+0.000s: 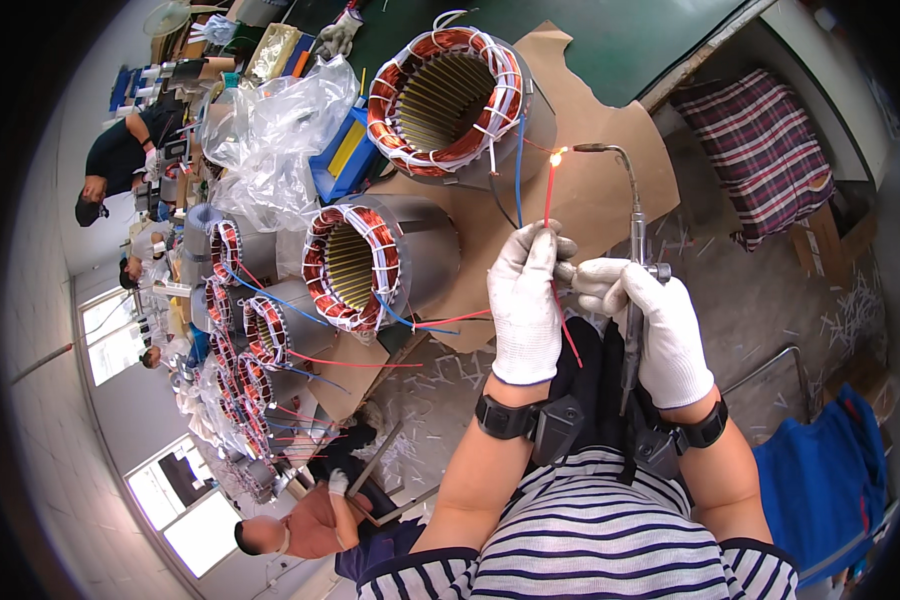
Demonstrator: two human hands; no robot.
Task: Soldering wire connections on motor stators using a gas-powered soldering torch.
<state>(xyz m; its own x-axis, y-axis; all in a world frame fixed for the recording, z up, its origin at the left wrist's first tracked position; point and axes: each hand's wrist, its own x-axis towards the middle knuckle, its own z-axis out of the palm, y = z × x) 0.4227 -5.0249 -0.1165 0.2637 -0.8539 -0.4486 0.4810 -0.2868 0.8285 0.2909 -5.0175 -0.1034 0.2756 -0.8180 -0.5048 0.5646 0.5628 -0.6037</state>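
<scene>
My left hand [526, 305], in a white knit glove, pinches a red wire [550, 195] that runs up from the fingers, its lower end hanging below the glove. In my gloved right hand [660, 325] is a metal gas torch [637, 230], held upright, its bent nozzle pointing left. A small bright flame burns between the nozzle tip and the top of the red wire, where a thin copper-coloured lead meets it. That lead comes from the nearest motor stator [448, 105], wound with copper coils laced in white. A blue wire [519, 170] and a black one also hang from this stator.
A second stator [355, 265] and several more stand to the left. Brown paper [610, 190] covers part of the green table [620, 50]. Clear plastic bags [280, 140] lie beside a blue-and-yellow box [345, 155]. A plaid cushion [745, 150] is at right; co-workers sit at left.
</scene>
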